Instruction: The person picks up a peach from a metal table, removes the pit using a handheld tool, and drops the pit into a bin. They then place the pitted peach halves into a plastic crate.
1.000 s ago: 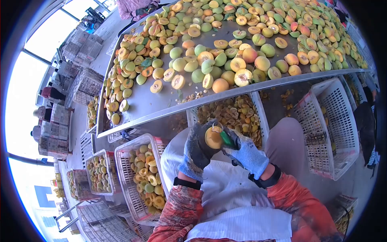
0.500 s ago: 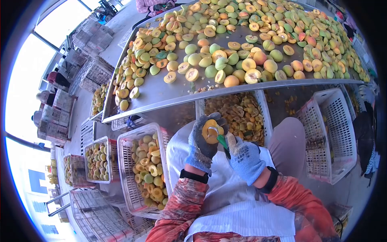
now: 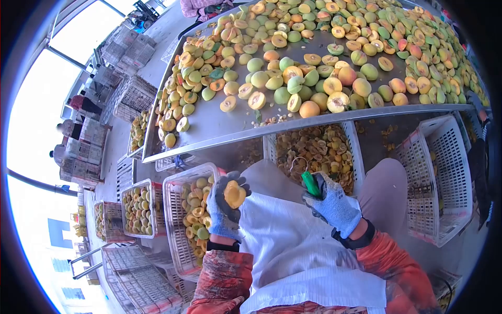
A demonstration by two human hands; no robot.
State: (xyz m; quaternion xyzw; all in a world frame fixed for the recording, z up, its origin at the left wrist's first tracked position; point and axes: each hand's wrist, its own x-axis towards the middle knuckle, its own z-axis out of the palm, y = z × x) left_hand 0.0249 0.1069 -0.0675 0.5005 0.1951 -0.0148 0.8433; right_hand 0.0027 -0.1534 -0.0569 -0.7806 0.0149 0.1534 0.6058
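Observation:
My left hand (image 3: 223, 217), in a blue and dark work glove, is closed around a yellow peach half (image 3: 235, 194) with its cut side up. It is over the right edge of a crate (image 3: 170, 212) of peach halves. My right hand (image 3: 334, 206), gloved likewise, grips a green-handled pitting tool (image 3: 310, 183). The tool's thin curved metal loop points up and left, apart from the fruit. Below the loop stands a crate (image 3: 355, 152) of pit pieces and trimmings, under the table edge. A white apron (image 3: 282, 230) covers my lap between the hands.
A metal table (image 3: 209, 125) ahead holds many whole and halved peaches. On the right stands a white crate (image 3: 449, 172). More peach-filled crates (image 3: 138, 209) line the left, with stacked crates (image 3: 86, 141) and people behind. Another person's pink sleeve (image 3: 196, 8) shows at the far table side.
My hands have moved apart. The left carried the peach half leftward and down to the crate; the right drew the pitting tool out of the fruit and moved slightly right.

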